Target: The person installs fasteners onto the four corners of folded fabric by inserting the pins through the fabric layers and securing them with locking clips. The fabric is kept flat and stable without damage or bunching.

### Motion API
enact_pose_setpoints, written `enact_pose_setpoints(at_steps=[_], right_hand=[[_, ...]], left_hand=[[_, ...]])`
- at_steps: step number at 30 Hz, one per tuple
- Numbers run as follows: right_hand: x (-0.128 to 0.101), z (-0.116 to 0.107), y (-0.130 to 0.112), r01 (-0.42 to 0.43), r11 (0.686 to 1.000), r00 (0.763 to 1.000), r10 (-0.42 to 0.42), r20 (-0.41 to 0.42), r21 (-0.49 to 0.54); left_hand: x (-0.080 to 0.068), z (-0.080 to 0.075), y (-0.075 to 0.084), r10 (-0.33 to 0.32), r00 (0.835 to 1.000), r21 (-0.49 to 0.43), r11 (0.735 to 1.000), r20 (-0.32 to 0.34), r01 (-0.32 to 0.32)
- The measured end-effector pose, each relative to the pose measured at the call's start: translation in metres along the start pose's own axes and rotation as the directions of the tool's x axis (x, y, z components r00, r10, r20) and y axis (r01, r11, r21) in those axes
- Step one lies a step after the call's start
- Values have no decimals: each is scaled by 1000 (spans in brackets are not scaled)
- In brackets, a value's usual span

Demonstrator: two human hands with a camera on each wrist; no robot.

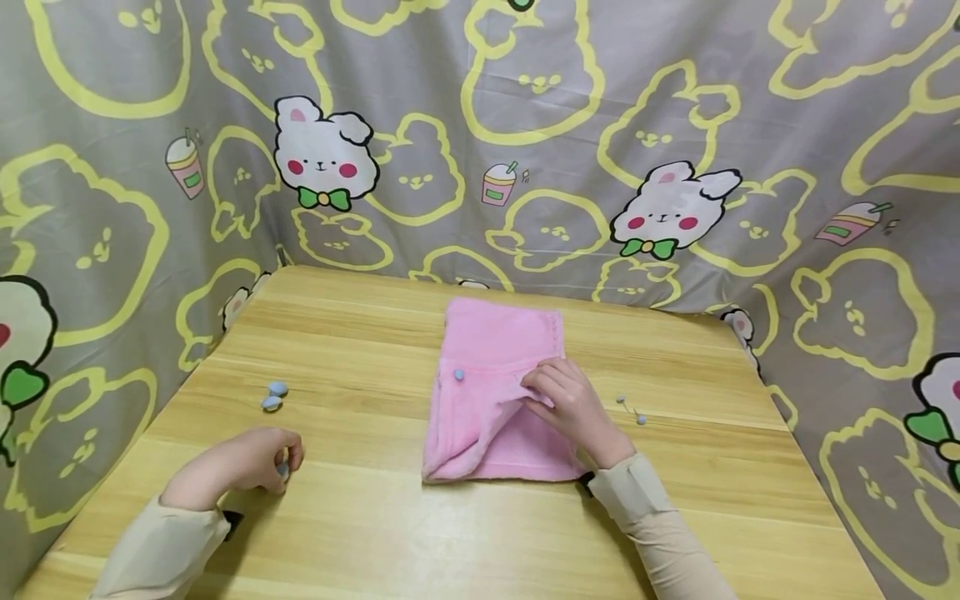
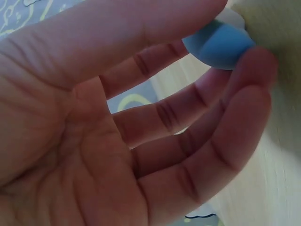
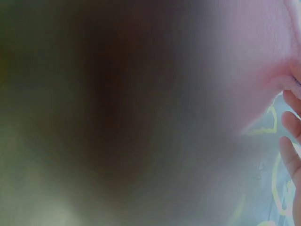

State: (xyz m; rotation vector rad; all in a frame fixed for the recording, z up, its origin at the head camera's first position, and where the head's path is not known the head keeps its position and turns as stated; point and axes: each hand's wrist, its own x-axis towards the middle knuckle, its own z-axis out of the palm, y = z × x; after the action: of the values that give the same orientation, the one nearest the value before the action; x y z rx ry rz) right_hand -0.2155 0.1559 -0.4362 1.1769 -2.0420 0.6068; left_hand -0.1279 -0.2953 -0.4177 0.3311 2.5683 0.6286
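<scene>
A folded pink towel [image 1: 491, 392] lies in the middle of the wooden table [image 1: 360, 517]. A small blue clip [image 1: 458, 376] sits on its left edge. My right hand [image 1: 558, 400] pinches a fold of the towel at its right side; the right wrist view is a blur with pink cloth [image 3: 263, 52] at the upper right. My left hand [image 1: 258, 458] rests on the table at the lower left and pinches a blue clip [image 2: 218, 44] between thumb and fingertips.
Two more blue clips [image 1: 273, 396] lie on the table left of the towel. Two small pins [image 1: 632, 410] lie to the right of my right hand. A grey rabbit-print cloth [image 1: 480, 142] walls the table on three sides.
</scene>
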Motion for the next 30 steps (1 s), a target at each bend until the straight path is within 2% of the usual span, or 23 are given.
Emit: enact_pose_setpoints(at_steps=[14, 17, 20, 23, 26, 29, 30], right_hand=[[-1, 2, -1, 13, 1000, 1000, -13, -9, -13], [-1, 1, -1, 9, 1000, 1000, -9, -4, -16], [-1, 0, -2, 5, 1000, 1000, -5, 0, -17], [-1, 0, -2, 5, 1000, 1000, -5, -3, -14], [-1, 0, -2, 6, 1000, 1000, -6, -7, -12], [-1, 1, -2, 8, 1000, 1000, -8, -9, -11], [-2, 1, -2, 11, 1000, 1000, -11, -9, -12]], left_hand=[[4, 0, 1, -12, 1000, 23, 1000, -17, 12], [5, -2, 2, 12, 999, 33, 999, -34, -11], [7, -5, 4, 63, 995, 58, 997, -76, -58], [13, -8, 7, 149, 978, 138, 982, -144, -130], [22, -10, 15, 230, 950, 232, 956, -212, -180], [30, -14, 26, 281, 926, 269, 939, -251, -212], [32, -15, 32, 285, 924, 262, 940, -254, -218]])
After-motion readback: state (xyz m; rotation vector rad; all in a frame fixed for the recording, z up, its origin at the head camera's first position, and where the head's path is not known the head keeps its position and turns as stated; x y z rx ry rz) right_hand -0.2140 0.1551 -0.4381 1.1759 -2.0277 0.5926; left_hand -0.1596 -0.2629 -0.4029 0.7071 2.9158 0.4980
